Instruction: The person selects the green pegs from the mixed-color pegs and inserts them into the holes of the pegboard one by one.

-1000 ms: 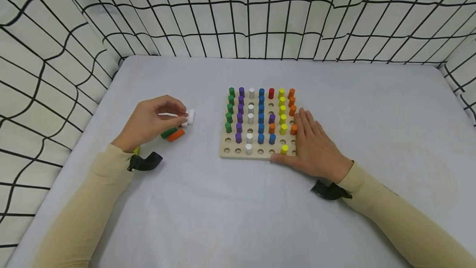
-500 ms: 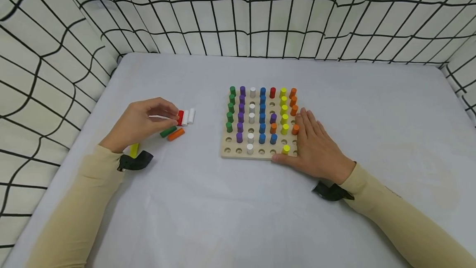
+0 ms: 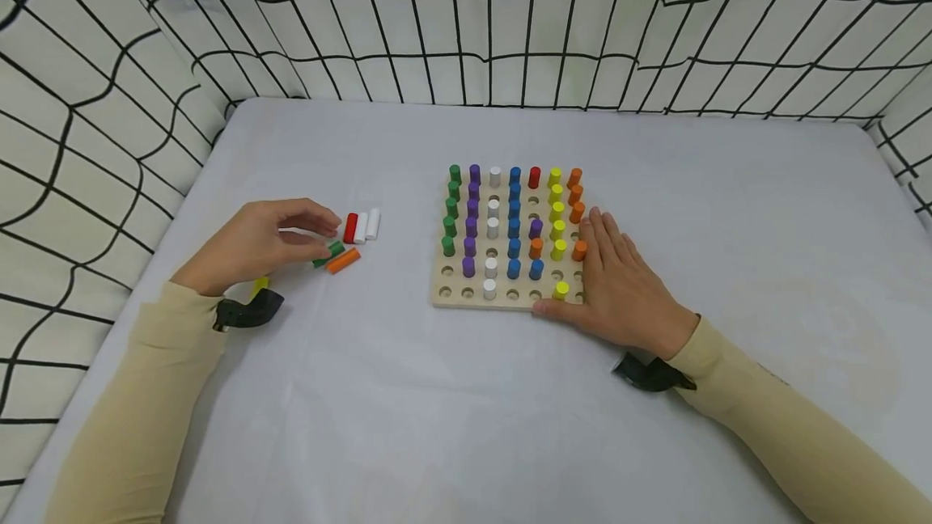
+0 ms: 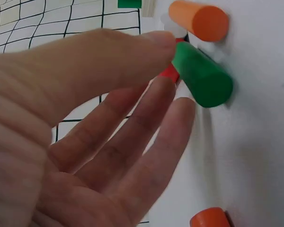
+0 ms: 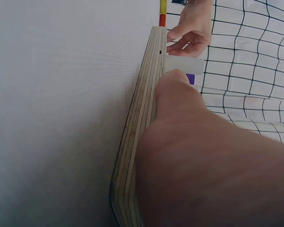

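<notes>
My left hand (image 3: pixel 251 242) hovers at a green peg (image 3: pixel 336 249) lying on the table, thumb and fingers apart. In the left wrist view the thumb tip comes up against or just beside the green peg (image 4: pixel 206 80); contact is unclear. Beside it lie an orange peg (image 3: pixel 344 261), a red peg (image 3: pixel 351 228) and two white pegs (image 3: pixel 373 224). My right hand (image 3: pixel 626 289) lies with straight fingers along the right side of a wooden pegboard (image 3: pixel 457 282), its thumb at the front edge. Coloured pegs stand in the board's columns, among several bare holes.
A yellow peg (image 3: pixel 260 287) lies partly hidden beneath my left wrist. An orange-red peg (image 4: pixel 209 218) shows low in the left wrist view. White cloth (image 3: pixel 408 395) covers the table, and a black wire grid (image 3: pixel 488 63) rises behind it and at the sides.
My left hand has drawn back leftward from the red and white pegs to the green one, uncovering the red peg. My right hand stays on the board.
</notes>
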Available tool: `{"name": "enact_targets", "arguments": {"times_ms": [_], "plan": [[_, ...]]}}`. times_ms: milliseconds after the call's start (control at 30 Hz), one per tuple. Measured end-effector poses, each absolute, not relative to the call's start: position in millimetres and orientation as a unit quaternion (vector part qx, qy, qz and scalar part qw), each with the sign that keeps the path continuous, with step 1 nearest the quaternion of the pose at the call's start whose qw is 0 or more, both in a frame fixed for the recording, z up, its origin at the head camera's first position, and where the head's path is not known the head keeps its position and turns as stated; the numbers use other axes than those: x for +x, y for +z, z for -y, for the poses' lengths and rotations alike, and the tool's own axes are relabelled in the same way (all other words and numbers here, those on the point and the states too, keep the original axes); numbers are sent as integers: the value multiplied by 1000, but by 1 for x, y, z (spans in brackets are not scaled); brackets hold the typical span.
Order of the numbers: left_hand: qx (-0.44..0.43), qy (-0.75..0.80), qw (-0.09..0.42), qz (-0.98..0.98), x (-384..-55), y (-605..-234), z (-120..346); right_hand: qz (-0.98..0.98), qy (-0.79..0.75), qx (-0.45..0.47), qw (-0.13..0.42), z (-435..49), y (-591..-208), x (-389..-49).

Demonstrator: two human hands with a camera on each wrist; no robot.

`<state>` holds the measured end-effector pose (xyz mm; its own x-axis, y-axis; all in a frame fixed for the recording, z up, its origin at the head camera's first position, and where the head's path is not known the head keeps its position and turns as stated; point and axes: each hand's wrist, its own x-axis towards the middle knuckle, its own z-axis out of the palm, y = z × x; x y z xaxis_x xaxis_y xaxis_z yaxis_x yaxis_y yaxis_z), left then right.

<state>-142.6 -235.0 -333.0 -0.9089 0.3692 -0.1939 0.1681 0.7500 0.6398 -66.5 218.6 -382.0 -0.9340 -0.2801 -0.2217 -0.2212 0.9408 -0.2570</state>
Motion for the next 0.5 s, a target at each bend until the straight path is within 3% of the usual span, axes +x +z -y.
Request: {"name": "enact_targets", "arguments": {"times_ms": [500], "plan": [[150, 270, 162, -937, -145, -336, 240, -976, -114, -130, 130, -219, -382, -67]]}}
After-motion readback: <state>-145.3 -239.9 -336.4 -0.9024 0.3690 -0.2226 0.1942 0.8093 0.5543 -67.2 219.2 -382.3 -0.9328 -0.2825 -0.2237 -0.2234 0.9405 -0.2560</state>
